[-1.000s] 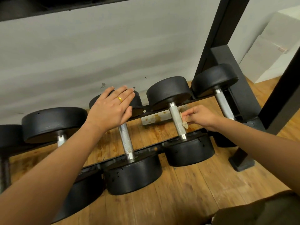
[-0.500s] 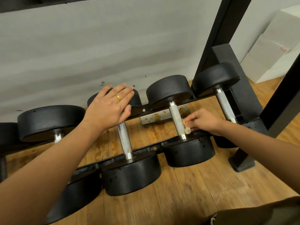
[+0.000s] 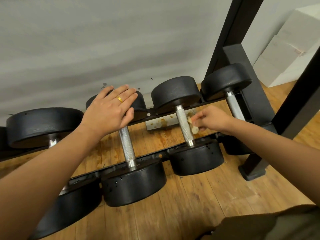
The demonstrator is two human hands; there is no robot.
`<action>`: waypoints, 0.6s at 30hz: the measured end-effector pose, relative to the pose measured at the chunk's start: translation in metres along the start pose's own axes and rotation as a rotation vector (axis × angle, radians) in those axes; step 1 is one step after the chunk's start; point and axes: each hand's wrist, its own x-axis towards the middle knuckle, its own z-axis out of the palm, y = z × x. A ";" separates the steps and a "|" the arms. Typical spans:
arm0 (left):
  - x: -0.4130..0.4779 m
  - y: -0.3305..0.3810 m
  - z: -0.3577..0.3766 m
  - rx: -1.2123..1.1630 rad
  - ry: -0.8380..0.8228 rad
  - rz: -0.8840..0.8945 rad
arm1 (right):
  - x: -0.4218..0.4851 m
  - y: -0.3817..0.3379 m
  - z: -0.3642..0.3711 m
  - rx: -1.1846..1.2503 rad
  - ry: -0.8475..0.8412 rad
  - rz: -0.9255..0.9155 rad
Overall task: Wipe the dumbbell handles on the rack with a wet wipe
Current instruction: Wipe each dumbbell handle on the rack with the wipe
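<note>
Several black dumbbells with knurled steel handles lie across the low black rack [image 3: 152, 154]. My right hand [image 3: 212, 120] pinches a small crumpled, stained wet wipe [image 3: 193, 126] against the right side of the handle [image 3: 185, 126] of the third dumbbell. My left hand [image 3: 110, 110], fingers straight and a gold ring on one, rests flat on the far head of the neighbouring dumbbell [image 3: 138, 104], above its bare handle [image 3: 127, 146]. Further right stands another dumbbell's handle [image 3: 234, 107].
Wooden floor with orange stains lies under the rack. A stained metal bracket [image 3: 161, 122] sits by the grey wall. The black rack upright [image 3: 223, 37] and its foot [image 3: 252, 172] stand at right, white boxes [image 3: 290, 47] behind. My knee [image 3: 270, 224] shows bottom right.
My right hand with the wipe slid down the handle toward the near head, then back up toward its middle. My left hand stayed on the dumbbell head.
</note>
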 end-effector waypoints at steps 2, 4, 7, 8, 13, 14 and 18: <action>0.000 0.000 -0.001 0.002 -0.006 -0.004 | 0.012 -0.007 0.004 0.089 0.134 -0.043; 0.000 0.000 -0.002 0.002 -0.014 -0.009 | 0.024 -0.013 0.008 0.142 0.235 -0.055; 0.000 0.000 0.000 -0.009 -0.013 -0.013 | 0.032 -0.016 0.015 0.212 0.292 -0.026; 0.000 0.000 0.001 -0.011 -0.012 -0.012 | 0.031 -0.015 0.017 0.206 0.295 -0.029; -0.001 -0.001 -0.001 -0.020 -0.010 -0.017 | 0.019 -0.016 0.024 0.150 0.303 -0.072; -0.001 -0.001 -0.001 -0.024 -0.015 -0.022 | 0.013 -0.013 0.023 0.104 0.272 -0.069; 0.000 0.000 -0.002 -0.024 -0.024 -0.026 | -0.012 0.006 0.020 -0.021 0.099 0.001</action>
